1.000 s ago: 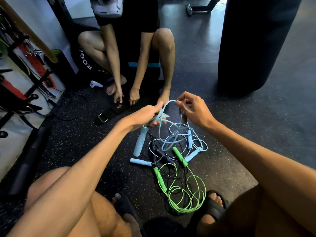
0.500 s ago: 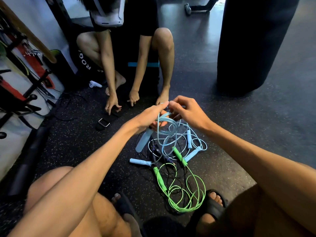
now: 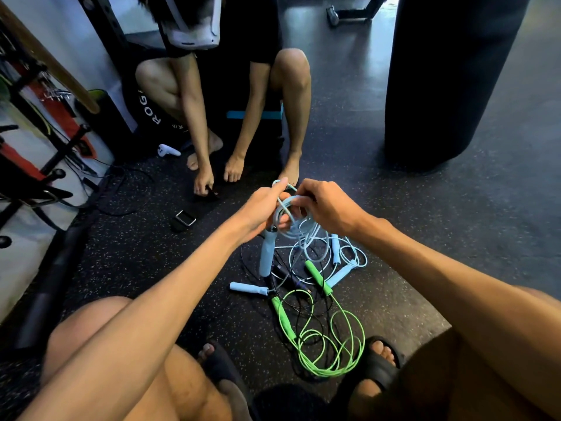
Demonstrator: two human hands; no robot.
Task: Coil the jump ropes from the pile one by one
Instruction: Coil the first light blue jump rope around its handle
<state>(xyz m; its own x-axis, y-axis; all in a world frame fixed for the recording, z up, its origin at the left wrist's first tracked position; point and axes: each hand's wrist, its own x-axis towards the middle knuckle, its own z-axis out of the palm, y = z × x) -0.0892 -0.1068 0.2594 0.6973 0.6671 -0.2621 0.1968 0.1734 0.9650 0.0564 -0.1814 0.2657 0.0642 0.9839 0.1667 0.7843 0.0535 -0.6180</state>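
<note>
Two hands meet out in front of you. Your left hand (image 3: pixel 258 209) curls its fingers round the light-blue jump rope (image 3: pixel 287 230), its handle (image 3: pixel 267 253) hanging just below your palm. Your right hand (image 3: pixel 329 208) pinches the same loops beside the left fingertips. Beneath both sets of fingers, the pile (image 3: pixel 318 268) lies on the floor (image 3: pixel 425 238).

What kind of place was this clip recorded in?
Most likely a gym: a big black punching bag, a speckled rubber floor, a steel rack on the left, and jump ropes piled on the floor.
</note>
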